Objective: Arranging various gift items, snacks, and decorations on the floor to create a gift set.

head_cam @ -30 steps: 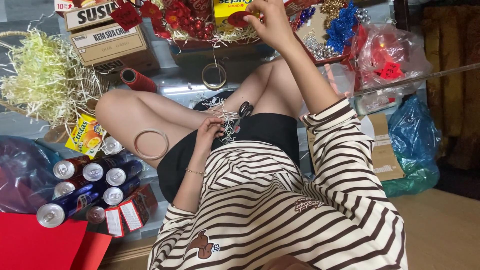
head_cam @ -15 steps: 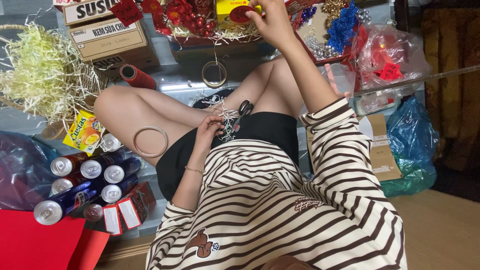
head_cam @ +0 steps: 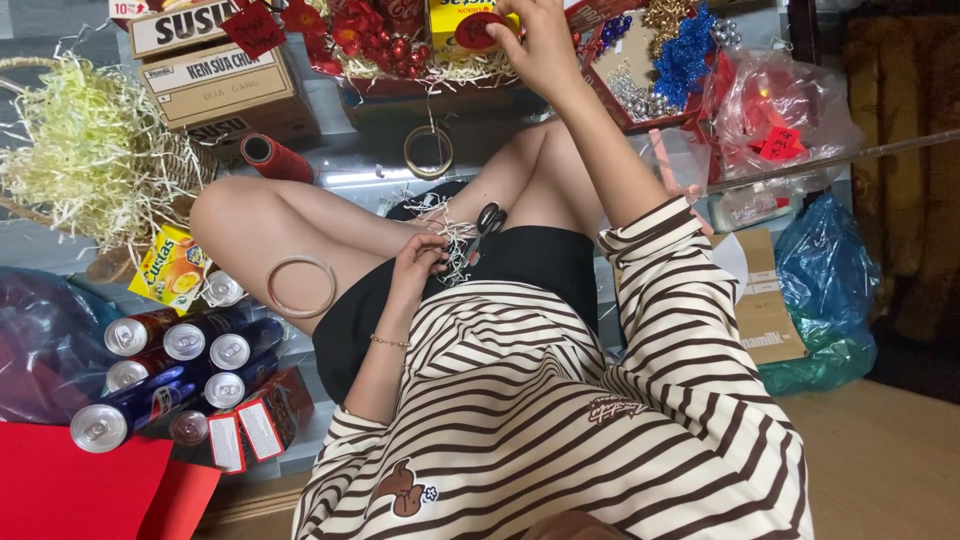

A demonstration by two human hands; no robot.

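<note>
Head cam: right hand [head_cam: 540, 45] pinches a round red tag [head_cam: 473, 30] vs the yellow box [head_cam: 455, 18] in the half-dressed hamper, left hand [head_cam: 420, 262] low in lap, closed on shredded paper [head_cam: 455, 245] w/ scissors [head_cam: 489, 217] just beyond; drink cans [head_cam: 170, 370] unpacked.

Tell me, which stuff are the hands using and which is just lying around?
In use:
- right hand pinching a red round tag at the yellow box
- left hand holding paper shreds on the lap, beside the scissors

Lying about:
- drink cans
- tape ring
- cardboard boxes
- red roll
- blue bag
</note>
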